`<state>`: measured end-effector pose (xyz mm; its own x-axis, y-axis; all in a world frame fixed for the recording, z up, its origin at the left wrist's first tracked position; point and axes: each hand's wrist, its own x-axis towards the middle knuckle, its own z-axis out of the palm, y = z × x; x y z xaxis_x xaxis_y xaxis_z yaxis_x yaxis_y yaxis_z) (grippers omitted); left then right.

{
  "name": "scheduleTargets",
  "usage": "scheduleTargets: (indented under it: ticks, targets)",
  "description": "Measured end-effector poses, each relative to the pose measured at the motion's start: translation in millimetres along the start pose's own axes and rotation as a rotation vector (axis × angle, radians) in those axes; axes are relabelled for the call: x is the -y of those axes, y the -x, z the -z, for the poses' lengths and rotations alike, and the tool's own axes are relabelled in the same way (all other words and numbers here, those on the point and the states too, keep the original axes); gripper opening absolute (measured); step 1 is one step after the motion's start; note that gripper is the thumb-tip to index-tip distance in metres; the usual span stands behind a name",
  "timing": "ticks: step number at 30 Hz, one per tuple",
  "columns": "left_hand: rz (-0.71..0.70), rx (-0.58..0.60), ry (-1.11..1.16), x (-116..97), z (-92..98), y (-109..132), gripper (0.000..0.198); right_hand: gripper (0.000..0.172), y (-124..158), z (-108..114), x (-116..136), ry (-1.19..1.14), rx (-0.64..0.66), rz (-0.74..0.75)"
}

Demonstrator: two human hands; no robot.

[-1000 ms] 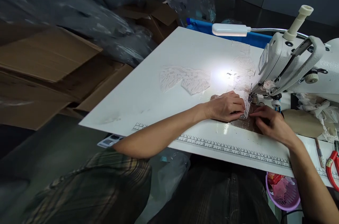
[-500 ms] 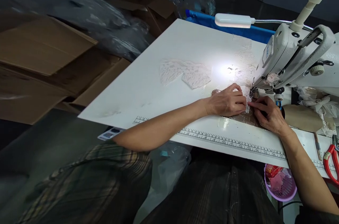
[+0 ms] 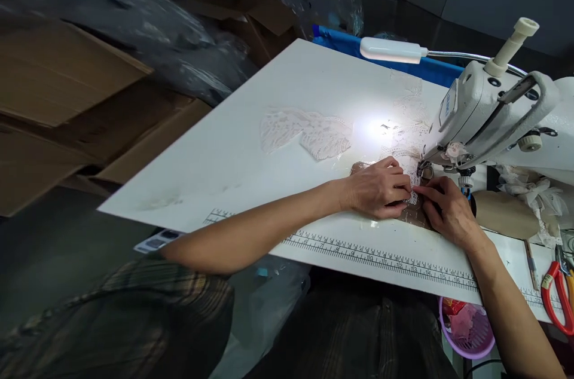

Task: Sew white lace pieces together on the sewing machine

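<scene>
A white sewing machine stands at the right of the table, its needle area just beyond my fingertips. A strip of white lace lies under the presser foot and runs back across the lit surface. My left hand rests on the table with its fingers curled onto the left edge of the lace. From the right, my right hand closes thumb and forefinger at the lace's near edge, touching the left fingertips. The fingers partly hide the lace between them. Further left, a cut lace piece lies flat.
A lamp lights the white table, whose front edge carries a printed ruler. Red-handled pliers lie at right. Below hangs a purple basket with scraps. Cardboard boxes stand to the left.
The whole view has shifted slightly, so the table and machine appear lower and a little further left. Both hands keep nearly the same hold on the lace at the machine.
</scene>
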<state>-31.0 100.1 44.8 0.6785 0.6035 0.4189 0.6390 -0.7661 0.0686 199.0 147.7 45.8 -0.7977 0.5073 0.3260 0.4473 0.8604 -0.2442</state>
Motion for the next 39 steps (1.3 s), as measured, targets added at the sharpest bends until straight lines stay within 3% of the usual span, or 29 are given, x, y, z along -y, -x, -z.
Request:
scheduleTargets:
  ticks: [5,11,17,32,36,39]
  targets:
    - [0.047,0.058,-0.017,0,0.4,0,0.024,0.039,-2,0,3,0.098,0.046,-0.056]
    - [0.047,0.032,-0.043,6,-3.9,0,0.027,0.039,-7,-4,5,0.166,0.087,-0.161]
    - [0.009,-0.017,-0.078,12,-4.3,-4,0.026,0.041,-3,-3,6,0.102,0.054,-0.108]
    - [0.067,-0.026,-0.07,17,-9.9,-5,0.03,0.042,-3,-5,12,0.108,0.013,-0.144]
    - [0.098,-0.011,-0.067,16,-10.8,-6,0.033,0.041,-3,3,12,-0.022,0.039,-0.186]
    - [0.113,-0.001,-0.061,17,-10.9,-7,0.034,0.039,0,14,7,-0.182,0.057,-0.299]
